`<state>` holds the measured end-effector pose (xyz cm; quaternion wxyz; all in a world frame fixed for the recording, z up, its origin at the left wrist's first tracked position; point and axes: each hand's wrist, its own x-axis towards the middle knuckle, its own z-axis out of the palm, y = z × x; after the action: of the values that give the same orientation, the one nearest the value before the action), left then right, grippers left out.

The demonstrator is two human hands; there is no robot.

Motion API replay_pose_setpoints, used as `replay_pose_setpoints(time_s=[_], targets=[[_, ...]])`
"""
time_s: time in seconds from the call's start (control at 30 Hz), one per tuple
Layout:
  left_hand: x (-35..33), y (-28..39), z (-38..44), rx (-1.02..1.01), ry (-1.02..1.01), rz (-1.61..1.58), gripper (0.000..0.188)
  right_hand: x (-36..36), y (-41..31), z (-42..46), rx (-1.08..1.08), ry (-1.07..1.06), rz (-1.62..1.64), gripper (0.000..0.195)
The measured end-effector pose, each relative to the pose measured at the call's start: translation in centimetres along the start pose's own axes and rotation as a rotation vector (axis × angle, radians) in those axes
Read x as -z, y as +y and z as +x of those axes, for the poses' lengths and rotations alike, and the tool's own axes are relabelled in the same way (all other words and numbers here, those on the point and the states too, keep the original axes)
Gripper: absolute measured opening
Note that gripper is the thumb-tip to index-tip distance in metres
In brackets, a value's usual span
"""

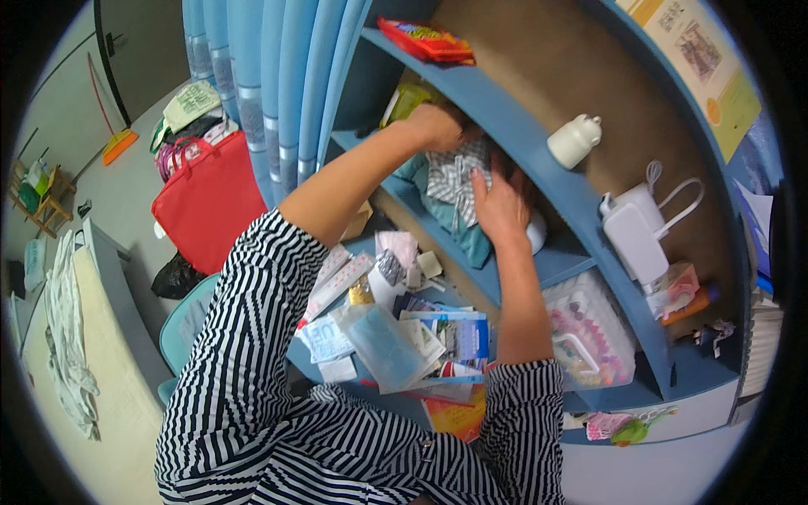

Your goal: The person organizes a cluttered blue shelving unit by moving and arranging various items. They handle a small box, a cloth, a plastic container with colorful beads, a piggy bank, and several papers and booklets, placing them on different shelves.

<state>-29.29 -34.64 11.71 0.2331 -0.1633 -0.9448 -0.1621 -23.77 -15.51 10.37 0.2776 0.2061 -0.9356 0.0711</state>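
Observation:
My left hand (437, 129) reaches into a blue shelf compartment, bent over the top of a grey-and-white striped cloth (449, 180); its fingertips are hidden. From the right, my right hand (503, 205) lies against the same cloth, thumb on the front and the other fingers partly out of sight. Whether either hand grips the cloth cannot be made out. Teal fabric (470, 243) sits beneath and beside the striped cloth on the shelf board. A yellow-green object (406, 104) stands behind my left wrist.
Papers and a clear pouch with a blue sheet (386, 344) cover the desk below. A lidded clear plastic box (590, 334) stands right of my forearm. A white bottle (573, 142), a white charger (634, 233) and a red packet (426, 41) rest on the upper shelf. Blue curtains (271, 82) hang left.

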Motion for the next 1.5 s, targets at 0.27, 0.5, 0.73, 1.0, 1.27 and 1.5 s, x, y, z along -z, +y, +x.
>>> replay_pose_setpoints(time_s=[0.27,0.5,0.73,1.0,1.27,1.5], targets=[[-0.4,-0.2,-0.4,0.029,-0.045,-0.255,0.058,1.5,0.7,0.0,-0.223,-0.335,0.102,0.058],[1.2,-2.9,-17.0,0.210,0.820,-0.503,0.015,3.9,-1.5,-8.3,0.369,0.387,0.221,0.036],[-7.3,-7.8,-35.0,0.824,0.367,-0.013,0.046,-1.1,0.0,-28.1,0.011,-0.579,0.387,0.055],[-10.9,-7.4,-35.2,0.868,0.243,-0.114,0.090,-6.6,-1.9,-34.8,-0.147,-0.925,0.233,0.093],[-11.4,-8.9,-34.1,0.667,0.266,-0.131,0.034,-8.1,-1.7,-37.0,-0.083,-0.802,0.181,0.096],[-8.9,-3.7,-33.7,0.455,0.490,-0.193,0.017,-7.3,-1.6,-37.6,-0.073,-0.731,0.215,0.090]])
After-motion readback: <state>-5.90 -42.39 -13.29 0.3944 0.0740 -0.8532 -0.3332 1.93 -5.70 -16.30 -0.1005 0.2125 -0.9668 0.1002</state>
